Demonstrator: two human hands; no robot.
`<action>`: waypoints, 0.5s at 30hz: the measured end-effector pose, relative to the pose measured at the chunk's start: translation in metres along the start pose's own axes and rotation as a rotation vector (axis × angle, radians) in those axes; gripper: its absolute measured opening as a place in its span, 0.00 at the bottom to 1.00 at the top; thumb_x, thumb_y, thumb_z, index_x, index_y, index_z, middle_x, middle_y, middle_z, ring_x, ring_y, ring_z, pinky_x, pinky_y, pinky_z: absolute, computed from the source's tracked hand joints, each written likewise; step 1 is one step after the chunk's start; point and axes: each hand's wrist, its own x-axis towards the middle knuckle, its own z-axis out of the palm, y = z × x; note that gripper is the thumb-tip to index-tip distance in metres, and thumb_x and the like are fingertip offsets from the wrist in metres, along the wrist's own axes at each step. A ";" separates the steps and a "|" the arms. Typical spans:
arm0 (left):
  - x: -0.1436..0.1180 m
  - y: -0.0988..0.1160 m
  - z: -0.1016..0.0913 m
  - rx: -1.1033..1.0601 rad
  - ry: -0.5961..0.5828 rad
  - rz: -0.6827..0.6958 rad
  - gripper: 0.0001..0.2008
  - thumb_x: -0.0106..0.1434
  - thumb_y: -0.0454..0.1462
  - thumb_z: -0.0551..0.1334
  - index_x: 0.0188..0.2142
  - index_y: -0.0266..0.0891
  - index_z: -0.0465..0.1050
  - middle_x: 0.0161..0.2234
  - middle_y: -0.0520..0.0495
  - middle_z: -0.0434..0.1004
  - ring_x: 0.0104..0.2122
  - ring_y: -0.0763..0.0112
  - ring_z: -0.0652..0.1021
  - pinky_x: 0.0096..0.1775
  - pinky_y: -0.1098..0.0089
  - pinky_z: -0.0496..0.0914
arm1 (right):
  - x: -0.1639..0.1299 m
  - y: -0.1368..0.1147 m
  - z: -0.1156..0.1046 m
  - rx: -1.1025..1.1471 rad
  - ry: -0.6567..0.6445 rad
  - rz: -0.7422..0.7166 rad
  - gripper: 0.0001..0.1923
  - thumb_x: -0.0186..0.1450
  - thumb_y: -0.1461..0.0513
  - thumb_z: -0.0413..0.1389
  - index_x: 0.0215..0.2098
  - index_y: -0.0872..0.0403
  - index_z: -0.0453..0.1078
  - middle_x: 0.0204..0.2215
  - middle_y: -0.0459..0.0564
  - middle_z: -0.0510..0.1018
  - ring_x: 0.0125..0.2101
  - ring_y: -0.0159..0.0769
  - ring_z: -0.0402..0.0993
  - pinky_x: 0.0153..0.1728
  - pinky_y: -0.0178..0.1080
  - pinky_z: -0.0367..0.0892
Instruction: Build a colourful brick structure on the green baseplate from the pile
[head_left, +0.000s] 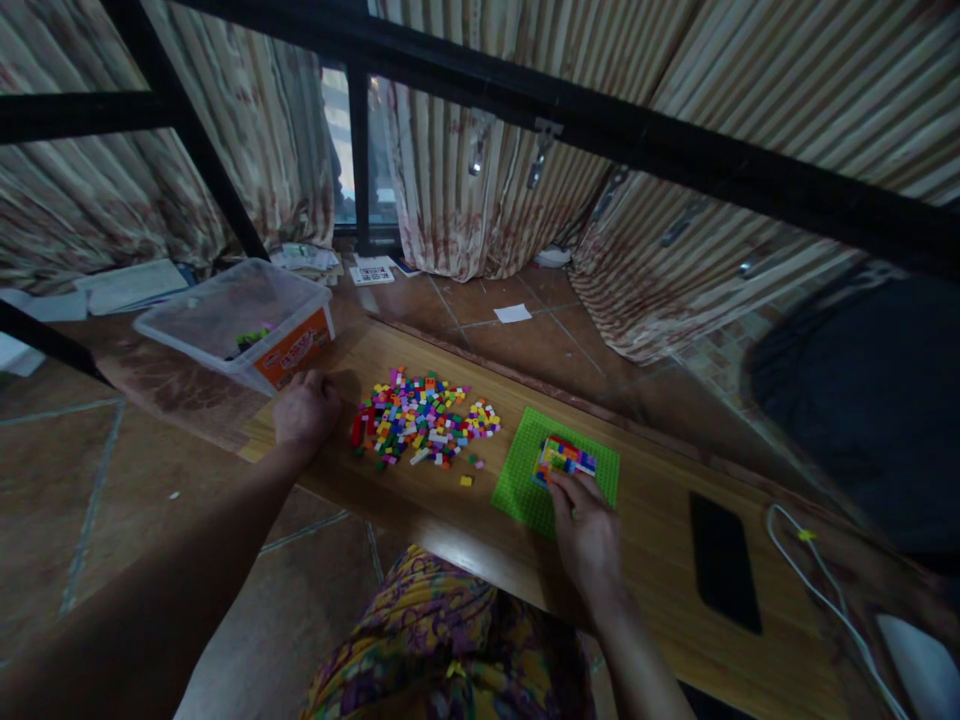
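My right hand (589, 525) is over a green studded baseplate (517, 475), thumb and fingers pinched together at the near left side of a low build of coloured toy bricks (574, 455). A small brick seems to be at the fingertips; its exact outline is hard to make out. On the wooden table's left end rests my left hand (304, 410), its fingers curled in and their inner side hidden. Just right of it lies a loose pile of small multicoloured bricks (427, 415). One yellow brick (466, 481) sits apart, near the table's front edge.
A clear plastic tub (225, 310) with an orange label and a few pieces inside stands beyond my left hand. To the right, a black phone (724, 560) and a white cable (817, 580) lie on the wooden table (645, 590). Curtains (480, 200) and a dark metal frame rise behind.
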 end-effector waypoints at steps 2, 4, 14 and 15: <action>0.000 0.000 0.001 -0.005 0.002 -0.004 0.16 0.63 0.40 0.49 0.43 0.37 0.71 0.44 0.38 0.74 0.42 0.57 0.75 0.39 0.63 0.68 | 0.002 -0.001 0.005 -0.052 -0.014 -0.039 0.16 0.70 0.59 0.46 0.41 0.56 0.75 0.38 0.55 0.78 0.38 0.40 0.74 0.42 0.40 0.68; 0.000 -0.001 0.001 -0.006 0.003 -0.001 0.16 0.63 0.39 0.50 0.43 0.37 0.71 0.44 0.38 0.74 0.42 0.57 0.75 0.38 0.63 0.68 | 0.003 0.000 0.009 -0.108 -0.023 -0.064 0.17 0.70 0.60 0.46 0.40 0.56 0.76 0.38 0.55 0.78 0.37 0.39 0.74 0.41 0.40 0.68; 0.000 0.000 0.000 -0.008 0.001 0.004 0.15 0.63 0.38 0.50 0.43 0.37 0.71 0.44 0.39 0.74 0.42 0.57 0.75 0.38 0.64 0.68 | 0.012 0.002 0.010 -0.174 -0.025 -0.080 0.13 0.67 0.62 0.49 0.34 0.55 0.76 0.35 0.53 0.77 0.34 0.39 0.72 0.38 0.40 0.67; 0.000 0.001 -0.001 -0.009 -0.001 0.003 0.15 0.63 0.38 0.50 0.43 0.37 0.71 0.44 0.39 0.74 0.43 0.58 0.75 0.38 0.64 0.67 | 0.013 0.002 0.010 -0.163 -0.026 -0.072 0.13 0.67 0.61 0.49 0.33 0.55 0.76 0.34 0.53 0.78 0.34 0.39 0.73 0.38 0.40 0.67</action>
